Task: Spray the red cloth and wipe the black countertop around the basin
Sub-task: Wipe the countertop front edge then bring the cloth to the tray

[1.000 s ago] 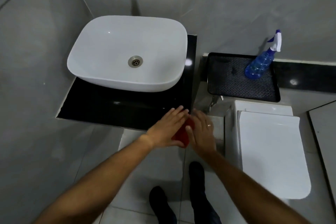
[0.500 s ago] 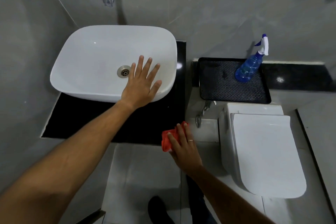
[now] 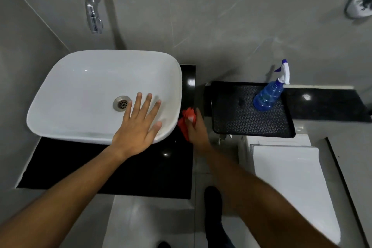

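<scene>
The right hand [image 3: 196,129] has moved up from the front edge of the black countertop [image 3: 124,169], where it held the red cloth [image 3: 186,121] half a second ago, into the narrow dark strip right of the white basin [image 3: 96,94], at the centre of the frame. Its fingers are closed over the bunched cloth and press it down on the black surface just beside the basin's right rim. The left hand [image 3: 138,125] stays where it was, flat and open with fingers spread on the basin's lower right rim, gripping nothing; a second ago both hands were together on the cloth below the counter. The blue spray bottle [image 3: 268,94] stands upright on the black tray [image 3: 251,125] at centre right, well apart from both hands. I judge the spraying done and the wiping begun along the right side, with the broad front area at lower left not yet covered.
</scene>
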`<state>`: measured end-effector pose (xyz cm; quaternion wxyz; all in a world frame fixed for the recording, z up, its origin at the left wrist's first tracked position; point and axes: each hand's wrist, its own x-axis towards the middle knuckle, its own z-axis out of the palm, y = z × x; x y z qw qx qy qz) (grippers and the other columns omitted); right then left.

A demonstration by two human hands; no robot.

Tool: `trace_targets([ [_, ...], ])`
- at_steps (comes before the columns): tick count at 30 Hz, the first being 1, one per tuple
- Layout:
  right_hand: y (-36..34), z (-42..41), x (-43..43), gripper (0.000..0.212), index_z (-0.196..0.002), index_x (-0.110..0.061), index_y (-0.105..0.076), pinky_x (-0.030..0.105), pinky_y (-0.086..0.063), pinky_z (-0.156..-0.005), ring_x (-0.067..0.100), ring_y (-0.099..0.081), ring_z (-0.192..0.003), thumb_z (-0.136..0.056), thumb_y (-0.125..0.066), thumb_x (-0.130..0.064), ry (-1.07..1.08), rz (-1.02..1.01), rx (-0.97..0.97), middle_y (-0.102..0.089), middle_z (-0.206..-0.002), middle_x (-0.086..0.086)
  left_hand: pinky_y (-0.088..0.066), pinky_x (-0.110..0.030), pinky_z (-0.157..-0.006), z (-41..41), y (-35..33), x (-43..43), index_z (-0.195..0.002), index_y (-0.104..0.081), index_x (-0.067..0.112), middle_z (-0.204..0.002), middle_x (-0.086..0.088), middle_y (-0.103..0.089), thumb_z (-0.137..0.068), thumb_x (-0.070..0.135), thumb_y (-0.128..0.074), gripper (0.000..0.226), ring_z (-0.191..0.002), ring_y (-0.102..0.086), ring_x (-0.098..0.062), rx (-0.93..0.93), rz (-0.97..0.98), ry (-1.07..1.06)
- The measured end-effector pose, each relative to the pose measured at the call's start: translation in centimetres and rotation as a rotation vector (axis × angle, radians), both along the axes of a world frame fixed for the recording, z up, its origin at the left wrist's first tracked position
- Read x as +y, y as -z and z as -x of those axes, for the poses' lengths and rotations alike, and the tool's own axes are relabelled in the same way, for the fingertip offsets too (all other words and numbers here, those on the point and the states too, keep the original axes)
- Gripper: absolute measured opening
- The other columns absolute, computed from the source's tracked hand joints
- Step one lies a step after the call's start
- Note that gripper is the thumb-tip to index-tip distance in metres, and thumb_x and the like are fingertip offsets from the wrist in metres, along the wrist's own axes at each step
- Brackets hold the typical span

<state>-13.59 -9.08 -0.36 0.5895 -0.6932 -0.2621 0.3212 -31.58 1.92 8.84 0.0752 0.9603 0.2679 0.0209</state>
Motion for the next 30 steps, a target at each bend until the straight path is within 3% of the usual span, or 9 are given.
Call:
trace_targets([
  [2,-1.0,-4.8,4.2,0.037,-0.135,0.000,-0.044,-0.001,-0.042,-0.081,0.017,-0.057,-0.105,-0.100,-0.051,-0.006,0.010,0.011,0.013,-0.064,-0.120,0.015,0.000,-0.057,-0.122,-0.2,0.0,0.0,-0.157,0.003,0.024,-0.166,-0.002,0.012,-0.100,0.053,-0.009,0.065,-0.150,0.021,-0.024,-0.035,0.047,-0.004],
  [7,-4.0,-14.0,8.8,0.033,-0.125,-0.004,-0.053,0.047,-0.052,-0.095,0.027,-0.066,-0.107,-0.095,-0.060,-0.017,0.016,-0.002,-0.220,-0.067,-0.118,0.017,-0.008,-0.042,-0.124,-4.2,-2.7,0.8,-0.156,-0.017,0.014,-0.166,0.000,-0.011,-0.101,0.047,-0.030,0.065,-0.154,0.002,-0.018,-0.369,0.175,-0.055],
  [11,-5.5,-16.9,6.5,0.062,-0.143,-0.010,-0.037,0.048,-0.049,-0.102,0.022,-0.060,-0.121,-0.093,-0.062,-0.036,-0.243,-0.043,-0.322,-0.060,-0.133,0.011,-0.035,-0.014,-0.107,-16.8,-6.1,1.1,-0.136,-0.052,0.014,-0.134,0.010,-0.051,-0.096,0.040,-0.051,0.048,-0.123,-0.045,0.003,-0.660,0.392,-0.142],
  [15,-5.0,-18.3,2.6,0.089,-0.154,-0.019,-0.010,0.023,-0.041,-0.111,0.004,-0.045,-0.136,-0.088,-0.067,-0.040,-0.396,-0.017,-0.425,-0.042,-0.150,-0.005,-0.050,-0.030,-0.098,-26.3,-5.2,0.5,-0.122,-0.060,0.013,-0.121,-0.003,-0.067,-0.090,0.045,-0.063,0.045,-0.110,-0.063,-0.017,-0.393,0.849,-0.290],
  [18,-3.3,-20.0,0.3,0.105,-0.155,-0.018,0.000,0.030,-0.026,-0.122,0.011,-0.021,-0.150,-0.083,-0.075,-0.029,-0.412,0.032,-0.384,-0.019,-0.163,0.004,-0.053,-0.038,-0.099,-28.5,-2.2,-0.2,-0.125,-0.063,0.014,-0.120,-0.008,-0.069,-0.083,0.052,-0.070,0.057,-0.108,-0.067,-0.021,-0.224,1.269,-0.436],
  [22,-0.6,-20.7,-2.4,0.120,-0.155,-0.022,0.007,-0.002,-0.007,-0.108,-0.014,0.015,-0.142,-0.074,-0.080,-0.044,-0.352,0.140,-0.398,0.015,-0.165,0.001,-0.060,-0.025,-0.066,-29.0,2.3,-1.3,-0.106,-0.070,0.015,-0.098,-0.004,-0.075,-0.084,0.040,-0.074,0.034,-0.080,-0.074,-0.013,-0.168,1.423,-0.502],
  [24,0.7,-21.0,-3.2,0.132,-0.154,-0.024,0.010,-0.005,-0.004,-0.104,-0.018,0.020,-0.138,-0.066,-0.085,-0.045,-0.317,0.186,-0.364,0.020,-0.163,-0.001,-0.060,-0.032,-0.077,-29.0,4.9,-1.9,-0.115,-0.066,0.011,-0.104,-0.009,-0.074,-0.088,0.028,-0.072,0.032,-0.088,-0.073,-0.020,-0.174,1.490,-0.537],
  [27,2.4,-21.5,-4.4,0.131,-0.154,-0.026,0.009,0.014,-0.018,-0.117,-0.002,0.002,-0.149,-0.064,-0.083,-0.052,-0.226,0.186,-0.080,0.011,-0.165,-0.001,-0.056,-0.037,-0.078,-29.4,7.9,-2.7,-0.115,-0.063,0.017,-0.102,-0.007,-0.073,-0.093,0.017,-0.064,0.022,-0.087,-0.070,-0.022,-0.323,1.579,-0.608],
  [30,3.8,-22.4,-5.2,0.059,-0.141,-0.021,-0.044,0.030,-0.057,-0.090,0.014,-0.060,-0.121,-0.090,-0.058,-0.048,0.004,0.130,0.369,-0.043,-0.151,0.014,-0.054,-0.034,-0.066,-30.4,10.2,-3.1,-0.107,-0.059,0.022,-0.099,-0.005,-0.068,-0.095,0.004,-0.055,0.022,-0.078,-0.067,-0.019,-0.470,1.612,-0.633],
])
